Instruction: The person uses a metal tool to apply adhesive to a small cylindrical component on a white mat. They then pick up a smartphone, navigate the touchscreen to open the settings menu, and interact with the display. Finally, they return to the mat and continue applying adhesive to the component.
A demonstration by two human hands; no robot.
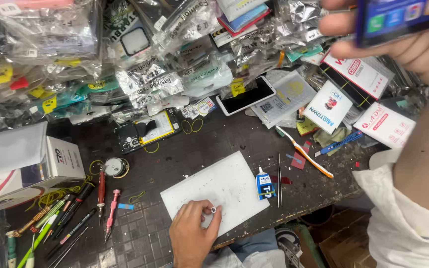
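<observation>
- Left hand (192,233) at the bottom edge, fingers curled, pinching a tiny pale ring-like part (213,210) between thumb and forefinger; too small to tell what it is.
- Part sits over the near edge of a flat white rectangular mat (224,186) lying on the dark, cluttered workbench (165,159).
- Right hand (423,47) raised at top right, gripping a smartphone with a lit screen (403,17); white sleeve (403,218) below it.
- Small blue-and-white glue tube (264,184) just right of the mat, thin metal tweezers (279,179) beside it.
- White-and-orange toothbrush (305,151) further right.
- Opened phone with exposed battery (147,131) behind the mat; white-framed phone with a dark screen (247,95) near it.
- Red-handled screwdrivers (106,203) and pens left of the mat.
- Heap of clear plastic-bagged cases (125,59) along the back.
</observation>
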